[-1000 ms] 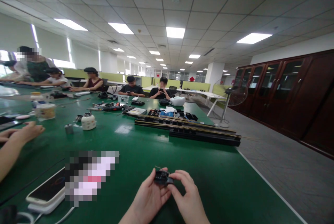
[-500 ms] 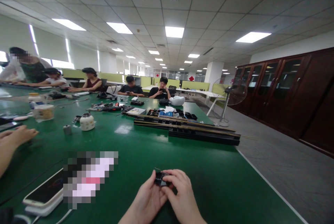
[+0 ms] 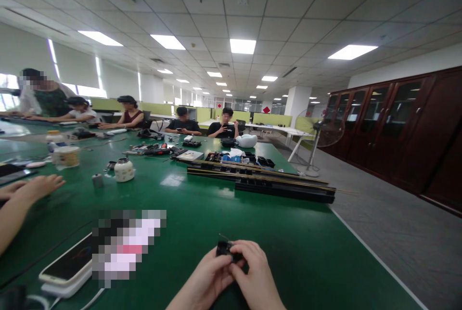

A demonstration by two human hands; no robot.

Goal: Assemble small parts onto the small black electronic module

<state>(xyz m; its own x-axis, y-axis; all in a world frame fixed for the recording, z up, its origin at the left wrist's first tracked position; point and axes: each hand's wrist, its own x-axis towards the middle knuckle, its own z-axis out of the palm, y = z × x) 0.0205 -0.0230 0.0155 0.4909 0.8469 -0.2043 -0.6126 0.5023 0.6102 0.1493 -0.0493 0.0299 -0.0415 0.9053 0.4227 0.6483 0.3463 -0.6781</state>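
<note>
Small black part [image 3: 223, 248]: lower centre of frame, pinched in the fingers of the left hand [image 3: 212, 269] and right hand [image 3: 255, 265]. Caution: uneven pressure from the 2 hands could eject it onto the table [image 3: 310, 247]; finger contact may bend its thin wire [image 3: 224, 237].
</note>
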